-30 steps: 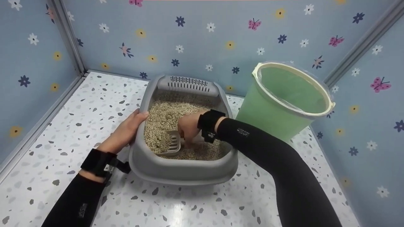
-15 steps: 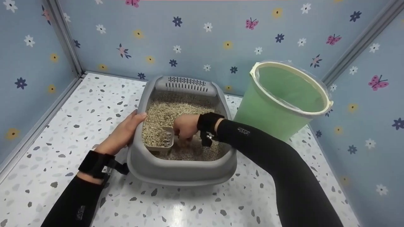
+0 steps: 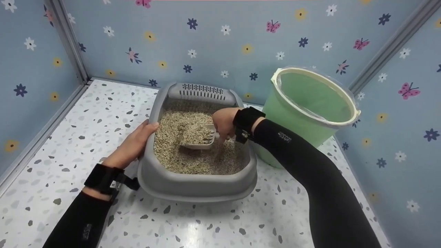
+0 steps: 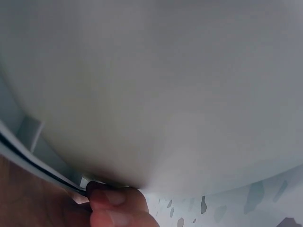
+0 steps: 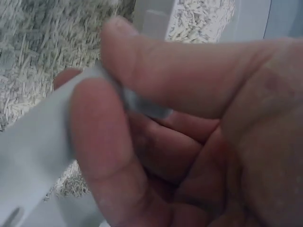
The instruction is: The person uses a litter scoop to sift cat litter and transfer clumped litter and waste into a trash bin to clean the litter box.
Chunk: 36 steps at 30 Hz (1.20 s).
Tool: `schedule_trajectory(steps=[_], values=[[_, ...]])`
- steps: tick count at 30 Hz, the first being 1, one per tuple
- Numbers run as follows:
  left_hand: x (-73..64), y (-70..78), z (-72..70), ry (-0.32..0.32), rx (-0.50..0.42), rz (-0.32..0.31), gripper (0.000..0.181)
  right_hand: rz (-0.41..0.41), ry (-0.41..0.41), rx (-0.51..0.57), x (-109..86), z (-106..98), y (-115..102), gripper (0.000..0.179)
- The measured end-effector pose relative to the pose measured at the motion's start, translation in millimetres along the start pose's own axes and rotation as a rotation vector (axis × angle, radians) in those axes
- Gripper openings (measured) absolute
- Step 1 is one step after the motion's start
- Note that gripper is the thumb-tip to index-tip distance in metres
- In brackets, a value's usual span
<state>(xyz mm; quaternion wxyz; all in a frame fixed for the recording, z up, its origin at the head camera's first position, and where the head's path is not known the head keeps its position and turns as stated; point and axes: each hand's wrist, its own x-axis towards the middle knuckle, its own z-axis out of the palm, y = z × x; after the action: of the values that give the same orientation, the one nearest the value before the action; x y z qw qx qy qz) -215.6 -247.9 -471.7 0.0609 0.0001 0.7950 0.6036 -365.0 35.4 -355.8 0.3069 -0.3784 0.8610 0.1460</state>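
Observation:
A grey litter box stands on the floor, filled with tan pellet litter. My left hand grips its left rim, thumb on top; in the left wrist view the fingertips curl under the rim against the box's outer wall. My right hand holds a pale litter scoop by its handle, with fingers and thumb wrapped round it in the right wrist view. The slotted scoop is heaped with litter and lies over the middle of the box, its open end toward the left.
A green bucket with a cream rim and a clear plastic liner stands right behind the box, beside my right forearm. Flowered wall panels close in the back and both sides. The floor is white with grey speckles.
My right hand has carried the scoop from the box's front left up and to the right, toward its middle, with litter heaped in it. My left hand keeps its grip on the rim.

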Motion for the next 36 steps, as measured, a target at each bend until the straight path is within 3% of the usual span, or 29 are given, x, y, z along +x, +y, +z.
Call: schedule_trajectory(steps=[6,14,26,33,36], values=[[-0.7,-0.9,-0.2,-0.003,-0.01,-0.014,0.088,0.069,-0.012,-0.115,3.4,-5,-5,0.048],[2.1,-2.8,-3.7,-0.005,-0.03,0.0,0.088,0.099,-0.001,-0.09,25.7,-1,-13,0.045],[4.8,-3.1,3.2,0.0,-0.012,0.001,0.087,0.064,0.146,-0.017,74.6,0,-22,0.037],[2.8,-2.6,-0.1,0.009,0.003,-0.007,0.089,-0.005,0.21,-0.039,85.7,1,-24,0.04],[0.8,-2.8,-3.4,0.015,0.007,-0.017,0.091,-0.039,0.223,0.009,84.5,0,-25,0.046]])
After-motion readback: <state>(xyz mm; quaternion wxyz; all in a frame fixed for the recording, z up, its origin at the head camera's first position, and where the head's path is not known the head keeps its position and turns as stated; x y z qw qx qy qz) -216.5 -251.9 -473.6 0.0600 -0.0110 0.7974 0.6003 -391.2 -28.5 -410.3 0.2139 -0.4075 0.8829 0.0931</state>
